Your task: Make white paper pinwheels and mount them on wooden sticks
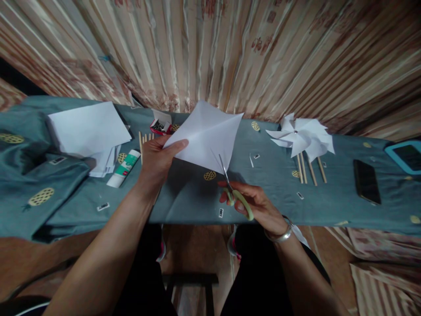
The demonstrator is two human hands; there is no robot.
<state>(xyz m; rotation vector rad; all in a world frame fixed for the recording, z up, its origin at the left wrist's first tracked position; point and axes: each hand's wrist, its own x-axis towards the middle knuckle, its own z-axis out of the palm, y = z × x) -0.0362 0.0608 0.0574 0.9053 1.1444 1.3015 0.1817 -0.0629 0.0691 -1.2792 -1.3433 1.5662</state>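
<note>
My left hand (pixel 161 156) pinches the left corner of a white square paper sheet (pixel 205 131), thumb on top, and holds it up over the table. Faint creases meet near the sheet's middle. In my right hand (pixel 253 199) is a pair of scissors (pixel 241 202) with light green handles, fingers through the loops. The scissors' blades are apart at the sheet's lower right corner; one blade lies in front of the paper. Whether they have cut into it I cannot tell.
White paper sheets (pixel 88 125) and a glue stick (pixel 124 169) lie left. Behind my left hand are wooden sticks (pixel 140 139) and a small red box (pixel 161 126) of metal pieces. Paper pinwheels (pixel 304 136), a phone (pixel 366 181) and a blue-framed device (pixel 406 156) are right. A curtain (pixel 210 57) hangs behind.
</note>
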